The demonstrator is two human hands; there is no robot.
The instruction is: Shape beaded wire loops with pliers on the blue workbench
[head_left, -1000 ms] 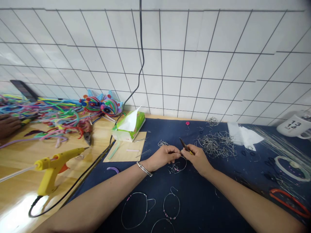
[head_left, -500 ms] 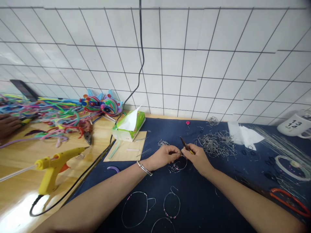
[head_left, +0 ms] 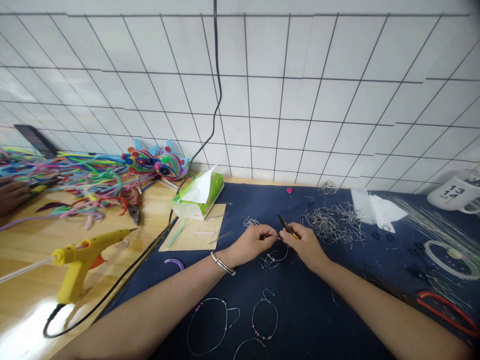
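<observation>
Thumb and fingers of my left hand (head_left: 258,238) pinch the end of a thin wire loop (head_left: 286,254). A silver bangle sits on that wrist. My right hand (head_left: 305,244) meets it at the loop and is closed round a pair of small pliers (head_left: 287,225) with dark metal and a bit of yellow on the handle. Which end of the pliers touches the wire is hidden by the fingers. Under the hands lie small beaded wire pieces (head_left: 270,259). Nearer me rest a wire loop with pink beads (head_left: 265,320) and a larger one (head_left: 207,326).
A heap of bent wires (head_left: 333,222) lies right of my hands on the dark blue cloth. Orange-handled scissors (head_left: 446,310) and a white mug (head_left: 455,192) are at right. Leftward are a tissue box (head_left: 198,195), a yellow glue gun (head_left: 80,260) and another person's hand (head_left: 13,195).
Almost nothing differs. Both hands stay together at the wire loop, and the view has shifted very slightly.
</observation>
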